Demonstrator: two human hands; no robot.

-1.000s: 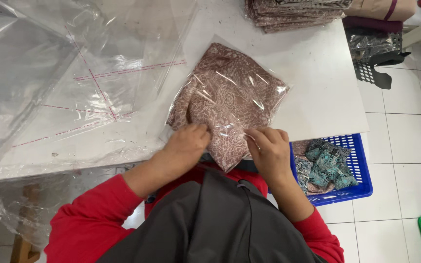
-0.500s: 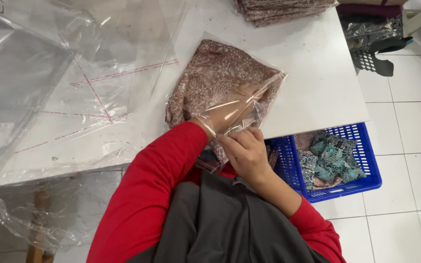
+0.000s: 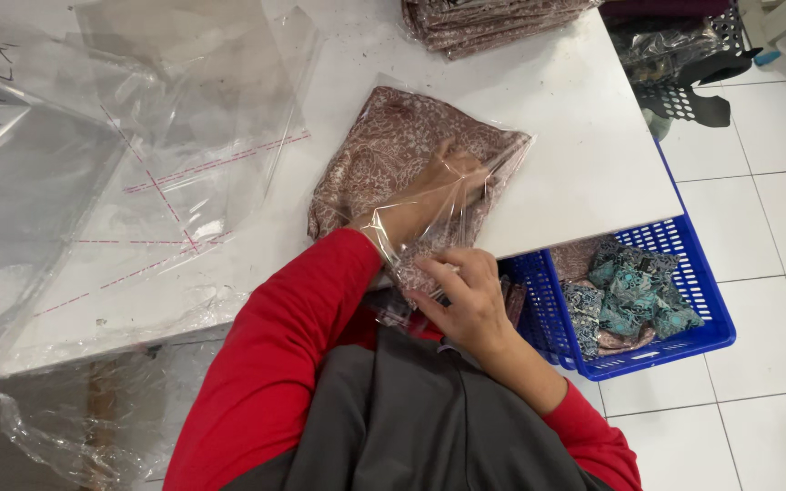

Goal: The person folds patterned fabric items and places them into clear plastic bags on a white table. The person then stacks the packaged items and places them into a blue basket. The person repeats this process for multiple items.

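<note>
Reaching deeper than half a second ago, the left hand now lies wholly inside the clear plastic bag, where earlier only its fingers were at the bag's mouth. A second ago both hands rested side by side at the near edge of the folded patterned cloth; since then the left forearm in its red sleeve has stretched forward across the table edge. The left hand is flat and fairly open, fingers extended, pressing on the brown-and-white cloth under the film; it grips nothing that can be made out. The right hand has its fingers curled and pinched on the bag's open end, just off the near edge of the white table, holding the plastic taut. The cloth lies on the table, partly inside the bag, its far left portion appearing uncovered. To the left, loose clear bags with red adhesive lines are spread over the tabletop. A stack of similar packed cloths sits at the far edge. Below the table on the right stands a blue basket holding folded blue-green and brown fabrics.
</note>
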